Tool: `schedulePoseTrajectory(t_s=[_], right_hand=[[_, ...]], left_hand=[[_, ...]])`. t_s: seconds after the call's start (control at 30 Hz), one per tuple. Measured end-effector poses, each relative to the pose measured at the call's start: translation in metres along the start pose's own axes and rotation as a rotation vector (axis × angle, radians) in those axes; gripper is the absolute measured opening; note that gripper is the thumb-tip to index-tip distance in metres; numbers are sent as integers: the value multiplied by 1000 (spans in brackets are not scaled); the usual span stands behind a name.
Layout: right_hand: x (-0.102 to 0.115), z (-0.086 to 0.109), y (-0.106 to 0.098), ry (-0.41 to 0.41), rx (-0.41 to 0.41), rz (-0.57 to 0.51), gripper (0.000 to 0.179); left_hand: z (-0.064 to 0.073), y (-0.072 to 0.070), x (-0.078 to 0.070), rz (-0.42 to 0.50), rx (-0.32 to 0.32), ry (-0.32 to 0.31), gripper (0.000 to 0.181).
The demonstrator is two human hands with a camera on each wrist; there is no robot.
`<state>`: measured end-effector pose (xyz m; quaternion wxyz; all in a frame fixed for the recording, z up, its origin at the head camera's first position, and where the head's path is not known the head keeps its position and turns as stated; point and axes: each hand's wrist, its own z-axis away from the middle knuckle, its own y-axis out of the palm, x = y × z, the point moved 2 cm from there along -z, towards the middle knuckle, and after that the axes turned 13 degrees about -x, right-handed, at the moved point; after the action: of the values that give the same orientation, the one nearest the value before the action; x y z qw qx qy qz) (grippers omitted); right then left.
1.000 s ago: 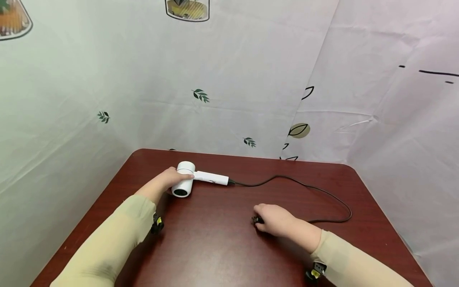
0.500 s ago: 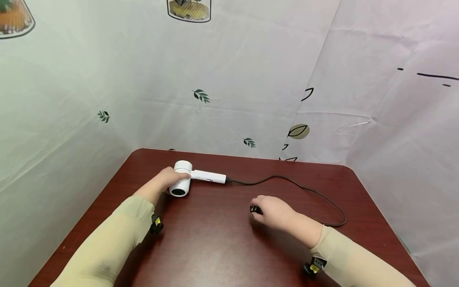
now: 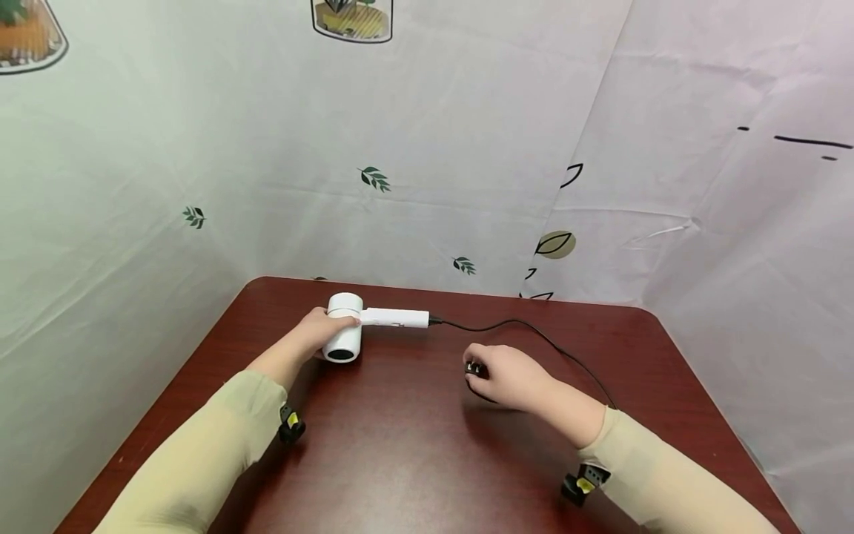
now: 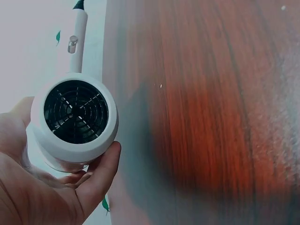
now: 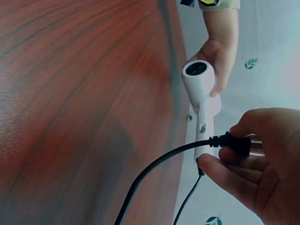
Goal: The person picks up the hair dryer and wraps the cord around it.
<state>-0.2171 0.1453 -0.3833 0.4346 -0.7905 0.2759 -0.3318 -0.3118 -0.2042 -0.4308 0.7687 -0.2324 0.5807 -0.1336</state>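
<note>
My left hand (image 3: 313,334) grips the head of a white hair dryer (image 3: 343,334) at the table's far left. Its handle points right, and the round dark grille (image 4: 76,111) shows close up in the left wrist view, with fingers wrapped round the barrel. My right hand (image 3: 510,374) pinches a black power plug (image 5: 236,143) between thumb and fingers, over the middle right of the table. Metal prongs stick out from the plug in the right wrist view. The black cord (image 3: 547,337) runs from the handle's end round behind the right wrist and back to the plug.
The dark red wooden table (image 3: 387,445) has a rounded far edge close to a white patterned wall sheet (image 3: 427,148). Sheets also hang along both sides. A black and yellow strap device sits on each sleeve.
My right hand has lifted the plug and moved it away from me, turning the prongs more into view. The cord shifts with it. The dryer's handle has swung slightly away from me.
</note>
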Motion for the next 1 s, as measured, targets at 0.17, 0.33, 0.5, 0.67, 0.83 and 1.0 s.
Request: schedulePoseTrajectory(t_s=[0.17, 0.33, 0.5, 0.67, 0.83, 1.0], right_hand=[[2, -3, -4, 15, 5, -28, 12], [4, -6, -6, 43, 24, -69, 14], [7, -11, -9, 56, 21, -103, 15], [9, -17, -11, 67, 38, -149, 14], [11, -24, -12, 49, 20, -182, 14], [14, -32, -11, 26, -4, -198, 15]], left_hand=[[3, 2, 0, 9, -6, 0, 84], [8, 4, -2, 23, -15, 0, 85], [14, 9, -5, 61, -9, 6, 83], [21, 15, -9, 92, 3, 8, 81], [28, 22, -14, 116, 14, 12, 79], [36, 28, -18, 134, 28, 26, 80]])
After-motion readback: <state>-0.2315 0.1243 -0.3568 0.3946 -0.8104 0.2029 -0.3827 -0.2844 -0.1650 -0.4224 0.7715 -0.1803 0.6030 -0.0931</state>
